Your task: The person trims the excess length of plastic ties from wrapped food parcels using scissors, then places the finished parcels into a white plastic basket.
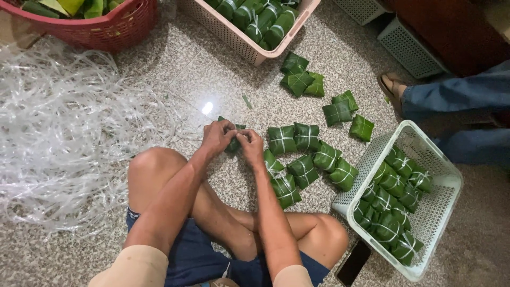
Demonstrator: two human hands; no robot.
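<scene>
— Two hands at frame centre: state?
— Left hand (217, 136) and right hand (251, 144) pressed close together, both pinching one green leaf parcel (234, 143) held just above the floor (212, 79).

— Tied stock?
— Six or so tied parcels (304, 159) with white strip binding, on the floor right of the hands. White basket (449, 180), lower right: about a dozen and a half tied parcels, roughly half full.

— Untied stock?
— Six loose parcels (319, 93), upper centre to right, mostly without visible binding. Pink crate (249, 50), top centre, holds more; bindings unclear.

— Materials?
— Strip pile (58, 133), white plastic, filling the left of the frame. Red basket (106, 29), upper left, with leaves.

— Progress, by estimate?
— Perhaps midway: many tied, the loose parcels and the crate apparently left.

— Other items?
— Phone (353, 263), bottom centre, beside the knee. Another person's legs (457, 95), right edge.
</scene>
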